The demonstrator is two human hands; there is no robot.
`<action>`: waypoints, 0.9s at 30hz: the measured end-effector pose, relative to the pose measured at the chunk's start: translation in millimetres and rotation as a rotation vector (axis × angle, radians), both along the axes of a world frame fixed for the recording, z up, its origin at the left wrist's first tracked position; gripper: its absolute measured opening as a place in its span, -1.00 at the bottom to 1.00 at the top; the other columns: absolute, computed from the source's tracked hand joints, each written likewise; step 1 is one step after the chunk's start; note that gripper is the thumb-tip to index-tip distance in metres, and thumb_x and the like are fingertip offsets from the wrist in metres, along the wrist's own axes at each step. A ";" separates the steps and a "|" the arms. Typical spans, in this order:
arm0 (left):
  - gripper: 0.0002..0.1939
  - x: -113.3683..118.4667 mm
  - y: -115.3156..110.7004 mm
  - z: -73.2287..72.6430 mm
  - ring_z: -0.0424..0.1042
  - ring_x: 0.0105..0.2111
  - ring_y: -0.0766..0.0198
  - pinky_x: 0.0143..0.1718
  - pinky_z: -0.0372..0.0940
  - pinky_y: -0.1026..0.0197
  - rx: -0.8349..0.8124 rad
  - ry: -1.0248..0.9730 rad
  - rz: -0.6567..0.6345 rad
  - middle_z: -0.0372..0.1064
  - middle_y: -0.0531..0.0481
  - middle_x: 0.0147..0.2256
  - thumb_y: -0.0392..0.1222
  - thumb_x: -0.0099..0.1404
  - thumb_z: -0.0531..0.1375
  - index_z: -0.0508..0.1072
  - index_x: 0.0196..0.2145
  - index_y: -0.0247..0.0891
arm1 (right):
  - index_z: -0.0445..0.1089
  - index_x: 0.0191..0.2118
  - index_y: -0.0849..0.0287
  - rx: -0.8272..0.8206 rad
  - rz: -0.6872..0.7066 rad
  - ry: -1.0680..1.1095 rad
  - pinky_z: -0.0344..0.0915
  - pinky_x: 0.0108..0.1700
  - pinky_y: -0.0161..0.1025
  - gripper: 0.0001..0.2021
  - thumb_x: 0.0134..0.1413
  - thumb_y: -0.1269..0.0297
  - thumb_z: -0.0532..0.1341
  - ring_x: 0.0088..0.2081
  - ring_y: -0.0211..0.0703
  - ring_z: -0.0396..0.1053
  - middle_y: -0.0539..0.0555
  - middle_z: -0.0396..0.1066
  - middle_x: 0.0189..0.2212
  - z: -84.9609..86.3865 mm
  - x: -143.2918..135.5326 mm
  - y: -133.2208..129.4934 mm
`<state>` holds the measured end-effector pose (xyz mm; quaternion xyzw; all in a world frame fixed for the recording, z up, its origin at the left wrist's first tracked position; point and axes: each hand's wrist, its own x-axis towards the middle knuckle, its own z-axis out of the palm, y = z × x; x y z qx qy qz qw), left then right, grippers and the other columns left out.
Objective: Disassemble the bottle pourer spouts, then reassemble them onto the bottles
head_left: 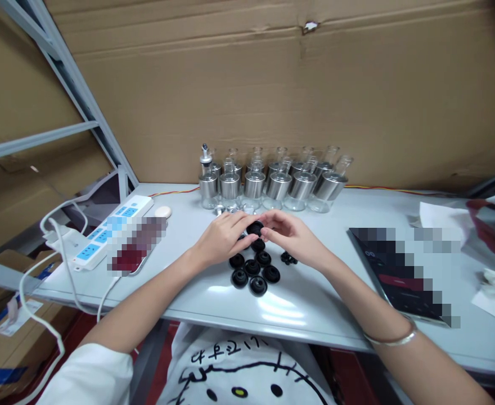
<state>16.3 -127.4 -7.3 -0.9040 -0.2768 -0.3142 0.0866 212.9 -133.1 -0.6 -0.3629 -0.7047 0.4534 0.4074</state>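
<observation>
My right hand pinches a round black rubber stopper between thumb and fingers. Close against it on the left is my left hand, its fingers curled near the stopper; whatever lies under them is mostly hidden. Several more black stoppers lie on the table below both hands. Small black pieces form a little pile beside my right wrist. Just beyond my fingers, silver pourer parts are partly covered by my hands. Behind them stand rows of glass bottles with metal sleeves. The front left bottle carries a pourer.
A white power strip with cables and a phone lie at the left on the grey table. A dark tablet and crumpled white paper lie at the right. Cardboard closes off the back.
</observation>
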 end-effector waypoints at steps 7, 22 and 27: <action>-0.61 0.3 -1.6 1.8 0.38 -0.22 0.15 -0.18 0.23 0.09 -0.085 -0.034 0.069 0.38 -0.15 -0.17 -0.01 0.39 -0.09 0.21 0.01 -0.34 | 0.35 -0.29 0.16 -0.018 0.003 -0.005 0.33 -0.25 -0.20 -0.81 -0.11 0.28 0.26 -0.39 -0.24 0.34 0.00 0.38 -0.41 2.6 -1.4 -1.7; -0.71 2.1 -4.7 7.5 0.26 -0.44 0.26 -0.26 0.09 0.15 -0.307 0.026 0.122 0.33 0.00 -0.43 -0.04 0.30 -0.10 0.24 -0.42 -0.27 | 0.34 -0.20 0.15 -0.060 0.012 -0.001 0.37 -0.18 -0.12 -0.73 -0.11 0.26 0.25 -0.32 -0.18 0.40 0.08 0.43 -0.30 -0.5 -3.5 -1.7; -0.73 2.0 -4.9 7.9 0.25 -0.46 0.27 -0.24 0.09 0.13 -0.304 0.022 0.109 0.32 0.02 -0.45 -0.06 0.28 -0.11 0.22 -0.43 -0.27 | 0.35 -0.21 0.16 -0.013 0.024 -0.034 0.37 -0.20 -0.14 -0.76 -0.07 0.29 0.22 -0.33 -0.19 0.40 0.08 0.44 -0.31 0.1 -2.9 -2.4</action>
